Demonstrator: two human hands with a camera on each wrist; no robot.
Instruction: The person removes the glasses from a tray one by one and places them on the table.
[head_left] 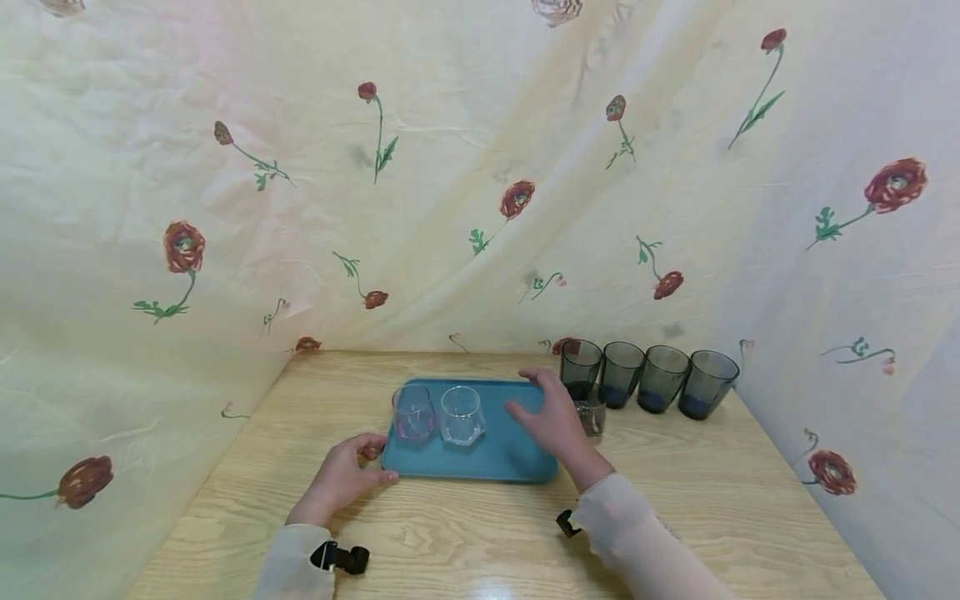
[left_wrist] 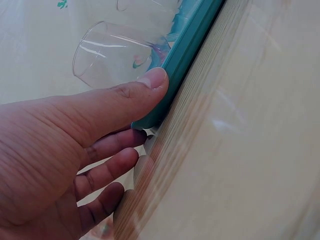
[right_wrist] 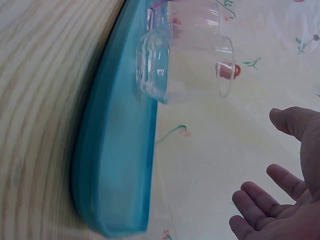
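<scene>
Pinching the near left corner of the blue tray (head_left: 491, 461) with the left hand (head_left: 345, 477), just below the middle of the head view, with the thumb pressed to the rim and the index fingertip close at the corner. Holding the right hand (head_left: 553, 417) spread above the tray's right end, right of the frame's centre, with thumb and fingers apart. Set upright on the tray's left half: a pinkish glass (head_left: 414, 417) and, just right of it, a clear glass (head_left: 462, 419); cannot tell whether touching. Placed right of the tray on the tabletop (head_left: 450, 533), partly hidden by the right hand: a short dark glass (head_left: 595, 419). Lined up behind it, toward the frame's right: four dark tumblers (head_left: 663, 379). Hung across the upper frame: a pale flowered cloth (head_left: 442, 200). Strapped at the left wrist, lower left of the frame: a black mount (head_left: 341, 557).
</scene>
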